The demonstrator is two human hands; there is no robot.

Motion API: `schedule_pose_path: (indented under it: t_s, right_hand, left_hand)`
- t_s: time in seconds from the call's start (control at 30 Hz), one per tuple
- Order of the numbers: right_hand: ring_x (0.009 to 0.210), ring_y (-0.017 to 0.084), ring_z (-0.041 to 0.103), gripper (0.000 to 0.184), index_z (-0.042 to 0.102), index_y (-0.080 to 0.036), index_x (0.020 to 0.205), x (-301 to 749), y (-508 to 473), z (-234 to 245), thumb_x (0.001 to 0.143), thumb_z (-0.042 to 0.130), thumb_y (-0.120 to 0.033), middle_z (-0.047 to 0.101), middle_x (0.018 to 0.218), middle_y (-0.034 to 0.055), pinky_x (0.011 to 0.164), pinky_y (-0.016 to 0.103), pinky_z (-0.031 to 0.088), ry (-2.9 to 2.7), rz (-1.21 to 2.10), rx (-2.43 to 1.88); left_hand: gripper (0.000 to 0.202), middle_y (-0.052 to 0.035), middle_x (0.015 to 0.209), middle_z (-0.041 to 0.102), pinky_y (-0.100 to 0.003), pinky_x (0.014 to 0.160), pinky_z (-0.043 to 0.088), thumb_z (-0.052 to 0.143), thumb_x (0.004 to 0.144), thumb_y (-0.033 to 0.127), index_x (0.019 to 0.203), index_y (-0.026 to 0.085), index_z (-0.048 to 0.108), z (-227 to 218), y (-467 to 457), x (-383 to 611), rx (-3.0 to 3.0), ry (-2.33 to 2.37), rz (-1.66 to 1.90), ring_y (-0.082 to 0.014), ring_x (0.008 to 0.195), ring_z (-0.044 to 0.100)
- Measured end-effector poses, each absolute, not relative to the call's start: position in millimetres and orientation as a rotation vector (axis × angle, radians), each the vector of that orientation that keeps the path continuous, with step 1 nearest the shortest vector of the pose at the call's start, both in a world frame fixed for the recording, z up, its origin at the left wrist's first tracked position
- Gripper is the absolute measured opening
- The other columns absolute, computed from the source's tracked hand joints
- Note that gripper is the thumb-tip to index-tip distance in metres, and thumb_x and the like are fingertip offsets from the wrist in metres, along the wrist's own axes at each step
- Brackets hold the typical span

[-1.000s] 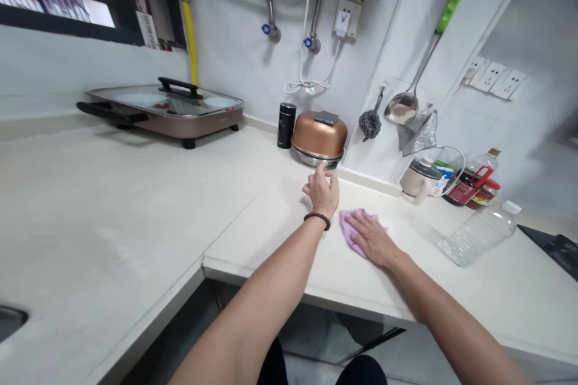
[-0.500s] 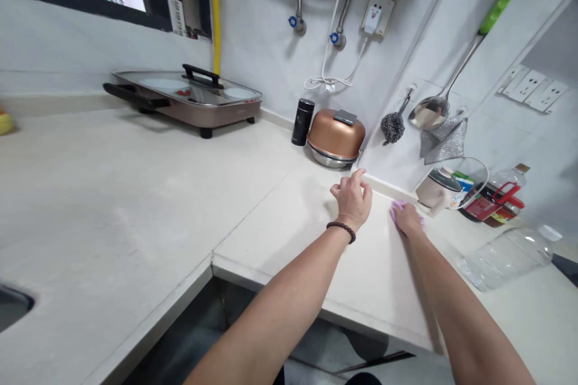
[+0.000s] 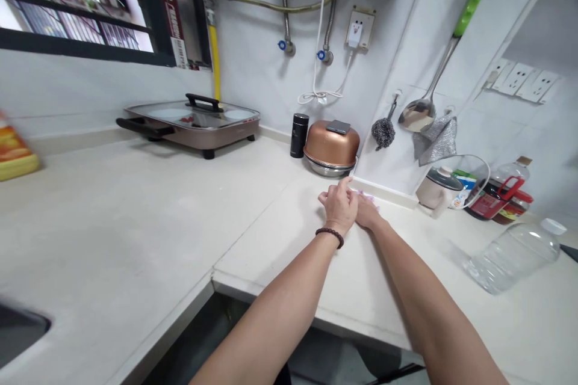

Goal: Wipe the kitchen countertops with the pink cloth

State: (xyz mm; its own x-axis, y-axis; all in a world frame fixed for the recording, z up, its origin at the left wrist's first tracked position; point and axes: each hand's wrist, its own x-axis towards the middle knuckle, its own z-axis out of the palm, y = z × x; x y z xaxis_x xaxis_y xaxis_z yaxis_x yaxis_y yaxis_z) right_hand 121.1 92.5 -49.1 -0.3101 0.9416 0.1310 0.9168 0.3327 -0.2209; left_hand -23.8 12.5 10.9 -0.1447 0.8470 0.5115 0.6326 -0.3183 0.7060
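Note:
My right hand point(image 3: 367, 213) lies flat on a pink cloth point(image 3: 366, 196), pressing it on the white countertop point(image 3: 280, 216) close to the back wall. Only a sliver of the cloth shows past the fingers. My left hand point(image 3: 338, 206), with a bead bracelet at the wrist, hovers just left of the right hand and partly covers it. Its fingers are loosely curled and hold nothing. Straight ahead of both hands stands a copper-coloured pot point(image 3: 331, 146) turned over on a steel bowl.
A black canister point(image 3: 298, 135) stands left of the pot. An electric grill pan point(image 3: 194, 122) sits at the back left. At right are a small white pot point(image 3: 434, 190), sauce bottles point(image 3: 502, 195) and a plastic bottle point(image 3: 515, 255) on its side. A sink corner point(image 3: 18, 331) shows bottom left.
My right hand has slid the cloth away from me to the wall and then left, ending beside the left hand. The left hand stayed roughly put while the camera shifted.

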Motion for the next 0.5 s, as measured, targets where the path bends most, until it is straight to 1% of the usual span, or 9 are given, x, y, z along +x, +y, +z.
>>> schedule_pose_path:
  t_s: [0.07, 0.2, 0.23, 0.37, 0.43, 0.5]
  right_hand:
    - [0.154, 0.032, 0.028, 0.056, 0.045, -0.020, 0.158, 158, 74, -47, 0.107, 0.042, -0.043, 0.039, 0.166, 0.0117, 0.125, 0.054, 0.018, -2.286, 0.129, -1.792]
    - [0.155, 0.033, 0.029, 0.057, 0.048, -0.015, 0.156, 236, 25, -48, 0.107, 0.036, -0.042, 0.039, 0.165, 0.0164, 0.124, 0.057, 0.021, -2.134, 0.059, -1.984]
    - [0.154, 0.033, 0.029, 0.058, 0.048, -0.015, 0.156, 253, 12, -51, 0.106, 0.036, -0.042, 0.040, 0.164, 0.0166, 0.124, 0.057, 0.022, -2.089, 0.033, -2.033]
    - [0.154, 0.031, 0.032, 0.059, 0.052, -0.019, 0.153, 303, -30, -70, 0.104, 0.035, -0.046, 0.045, 0.162, 0.0123, 0.124, 0.055, 0.027, -1.948, -0.076, -2.154]
    - [0.154, 0.031, 0.033, 0.060, 0.053, -0.018, 0.153, 316, -44, -79, 0.104, 0.033, -0.048, 0.047, 0.160, 0.0126, 0.124, 0.056, 0.029, -1.932, -0.118, -2.161]
    - [0.154, 0.032, 0.033, 0.063, 0.052, -0.016, 0.153, 320, -52, -85, 0.103, 0.032, -0.048, 0.047, 0.160, 0.0141, 0.124, 0.057, 0.028, -1.918, -0.146, -2.183]
  left_hand:
    - [0.043, -0.0054, 0.105, 0.075, -0.042, 0.102, 0.032, 0.050, 0.096, 0.014, 0.136, 0.026, 0.061, 10, 13, -26, 1.868, 1.697, 1.452, -0.0256, 0.113, 0.063]
    - [0.043, -0.0048, 0.103, 0.075, -0.042, 0.101, 0.032, 0.049, 0.096, 0.013, 0.135, 0.026, 0.061, 12, 14, -27, 1.827, 1.700, 1.460, -0.0251, 0.111, 0.064]
    - [0.042, -0.0048, 0.103, 0.075, -0.042, 0.101, 0.032, 0.050, 0.096, 0.013, 0.135, 0.026, 0.061, 13, 14, -27, 1.813, 1.700, 1.461, -0.0253, 0.111, 0.064]
    - [0.043, -0.0050, 0.105, 0.075, -0.043, 0.101, 0.032, 0.050, 0.095, 0.013, 0.134, 0.026, 0.061, 16, 13, -29, 1.753, 1.695, 1.477, -0.0258, 0.113, 0.063]
    - [0.043, -0.0052, 0.107, 0.076, -0.042, 0.101, 0.032, 0.049, 0.096, 0.013, 0.134, 0.026, 0.061, 17, 12, -29, 1.739, 1.684, 1.490, -0.0256, 0.114, 0.063]
    - [0.043, -0.0053, 0.108, 0.076, -0.042, 0.102, 0.032, 0.050, 0.096, 0.013, 0.136, 0.026, 0.061, 18, 11, -29, 1.741, 1.663, 1.496, -0.0253, 0.114, 0.063]
